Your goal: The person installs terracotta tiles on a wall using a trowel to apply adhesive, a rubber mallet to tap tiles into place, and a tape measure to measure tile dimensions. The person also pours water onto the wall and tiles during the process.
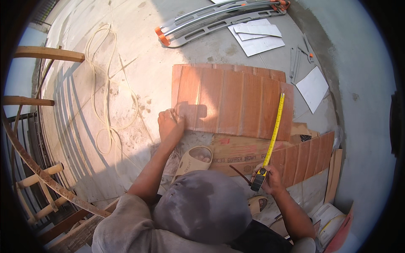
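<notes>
Tape measure (258, 181) tight in right fingers (274, 173); left fingers (163, 117), hold unclear, at grooved tile (231, 101)

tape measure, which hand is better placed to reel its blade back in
Probably the right hand: it already holds the tape measure, whose yellow blade extends out over the brown tile. The left hand is farther off, at the tile's lower left corner.

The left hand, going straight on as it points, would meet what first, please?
Most likely the top brown panel; the left hand seems to touch its near-left corner, though depth is unclear.
</notes>
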{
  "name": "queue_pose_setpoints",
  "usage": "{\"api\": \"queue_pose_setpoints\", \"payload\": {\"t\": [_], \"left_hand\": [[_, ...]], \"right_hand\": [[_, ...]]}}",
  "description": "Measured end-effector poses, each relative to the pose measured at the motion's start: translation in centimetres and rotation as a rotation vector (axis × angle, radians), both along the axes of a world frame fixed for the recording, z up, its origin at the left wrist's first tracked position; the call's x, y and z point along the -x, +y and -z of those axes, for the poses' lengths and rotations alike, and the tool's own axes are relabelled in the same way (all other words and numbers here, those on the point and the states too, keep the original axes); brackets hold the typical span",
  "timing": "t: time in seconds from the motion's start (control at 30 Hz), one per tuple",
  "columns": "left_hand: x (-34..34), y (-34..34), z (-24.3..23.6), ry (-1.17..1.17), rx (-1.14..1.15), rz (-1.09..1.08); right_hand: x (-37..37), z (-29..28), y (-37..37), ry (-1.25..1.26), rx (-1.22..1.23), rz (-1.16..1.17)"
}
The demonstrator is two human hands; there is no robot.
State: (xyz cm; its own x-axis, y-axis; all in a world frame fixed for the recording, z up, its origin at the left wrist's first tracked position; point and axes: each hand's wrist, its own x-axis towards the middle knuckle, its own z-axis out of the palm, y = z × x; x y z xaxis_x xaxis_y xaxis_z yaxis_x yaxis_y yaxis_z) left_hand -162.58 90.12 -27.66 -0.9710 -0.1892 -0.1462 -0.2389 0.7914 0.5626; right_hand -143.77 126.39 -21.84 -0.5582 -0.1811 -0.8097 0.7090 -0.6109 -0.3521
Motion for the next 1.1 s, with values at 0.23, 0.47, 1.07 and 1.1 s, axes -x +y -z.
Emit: {"api": "queue_pose_setpoints", "payload": {"t": [0.23,0.47,1.07,1.1], "left_hand": [[1.9,-1.1,1.4,-0.282,0.025,-0.021],[3.7,-3.1,2.6,-0.441,-0.463,-0.117],[2.0,1.5,-6.3,-0.545,-0.907,0.058],[1.8,0.3,-4.6,-0.518,-0.849,0.051]], "right_hand": [[1.4,1.2,5.0,0.009,-0.252,0.166],[-0.9,-1.9,11.2,0.072,-0.368,0.288],[-2.5,1.6,10.4,0.074,0.014,0.513],[-1.0,3.5,9.9,0.129,0.074,0.477]]}}
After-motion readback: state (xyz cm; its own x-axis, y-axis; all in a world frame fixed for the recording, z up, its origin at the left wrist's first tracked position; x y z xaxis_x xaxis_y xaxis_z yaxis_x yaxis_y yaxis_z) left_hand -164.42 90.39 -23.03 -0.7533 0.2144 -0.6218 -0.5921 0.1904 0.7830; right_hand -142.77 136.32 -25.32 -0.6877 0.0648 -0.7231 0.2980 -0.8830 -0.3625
